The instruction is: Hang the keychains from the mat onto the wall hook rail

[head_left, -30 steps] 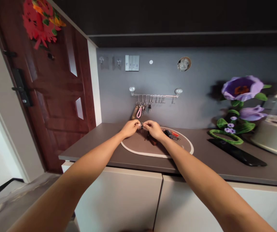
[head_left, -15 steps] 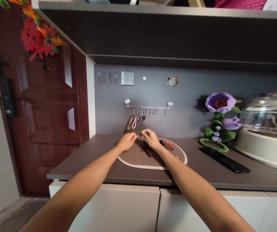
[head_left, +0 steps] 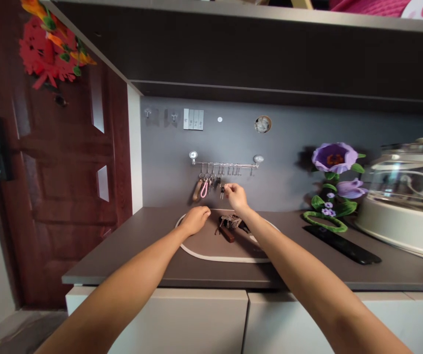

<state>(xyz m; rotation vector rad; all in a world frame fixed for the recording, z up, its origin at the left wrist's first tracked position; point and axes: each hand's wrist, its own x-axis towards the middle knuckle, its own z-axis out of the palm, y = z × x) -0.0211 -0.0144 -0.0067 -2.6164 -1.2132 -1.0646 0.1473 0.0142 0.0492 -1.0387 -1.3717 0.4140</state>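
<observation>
My right hand (head_left: 236,196) is raised in front of the wall, pinching a small bunch of keys (head_left: 222,191) that dangles just below the hook rail (head_left: 229,164). Several key sets hang on the rail's left hooks, among them one with a pink loop strap (head_left: 204,189) and one with a brown fob (head_left: 197,191). Low over the left part of the oval mat (head_left: 211,254), my left hand (head_left: 196,220) is closed with fingers curled; whatever is in it, if anything, is hidden. More keys (head_left: 232,221) lie on the mat with a reddish-brown holder (head_left: 227,235), partly behind my right forearm.
A dark shelf (head_left: 233,54) overhangs the counter (head_left: 123,246). To the right stand a purple flower decoration (head_left: 335,160), a black flat oblong object (head_left: 344,244) and a cream appliance (head_left: 399,216) with a clear cover. A dark red door (head_left: 75,196) is at left.
My right hand has risen from above the mat toward the rail, carrying the keys. My left hand stays low near the mat. The view has shifted slightly.
</observation>
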